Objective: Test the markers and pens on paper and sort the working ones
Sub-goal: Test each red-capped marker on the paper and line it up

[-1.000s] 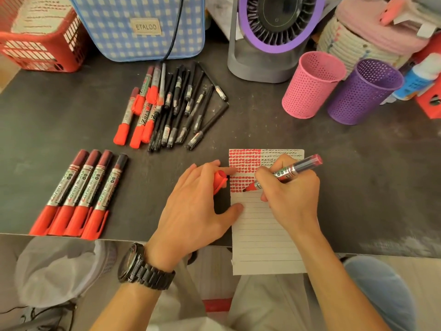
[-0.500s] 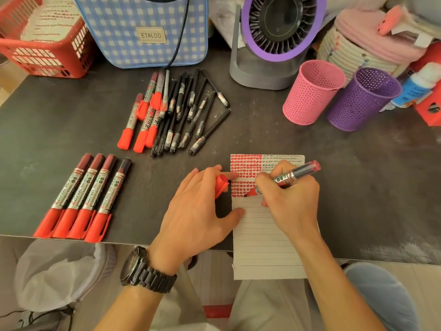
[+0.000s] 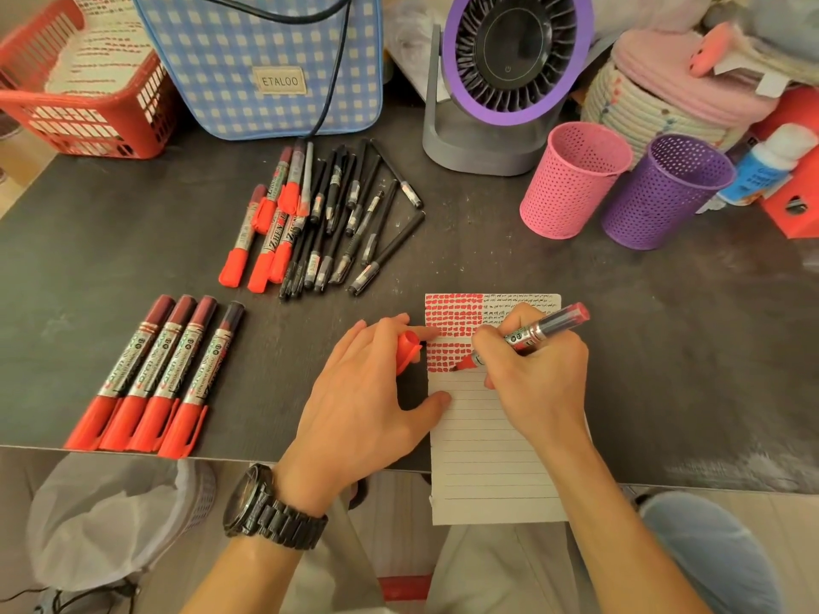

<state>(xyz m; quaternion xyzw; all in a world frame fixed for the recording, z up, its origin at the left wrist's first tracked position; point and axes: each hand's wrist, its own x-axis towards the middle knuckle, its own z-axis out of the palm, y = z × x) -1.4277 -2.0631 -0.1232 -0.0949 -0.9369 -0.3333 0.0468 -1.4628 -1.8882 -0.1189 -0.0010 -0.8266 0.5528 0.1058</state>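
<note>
My right hand point(image 3: 538, 378) grips an uncapped red marker point(image 3: 538, 332), its tip touching the lined paper point(image 3: 492, 454) just below rows of red test marks. My left hand point(image 3: 363, 401) holds the marker's red cap point(image 3: 407, 350) while its thumb and a fingertip press the paper's left edge. Several capped red markers point(image 3: 155, 378) lie in a neat row at the left near the table's front edge. A loose pile of red markers and black pens point(image 3: 328, 219) lies farther back.
A pink mesh cup point(image 3: 571, 179) and a purple mesh cup point(image 3: 664, 192) stand at the back right. A fan point(image 3: 501, 82), a checked blue bag point(image 3: 266, 59) and a red basket point(image 3: 79, 95) line the back. The paper overhangs the table's front edge. A lined bin point(image 3: 115, 516) sits below.
The marker tip has crept slightly along the lowest row of red marks. My left hand has stayed on the paper with the cap. The view has shifted a little.
</note>
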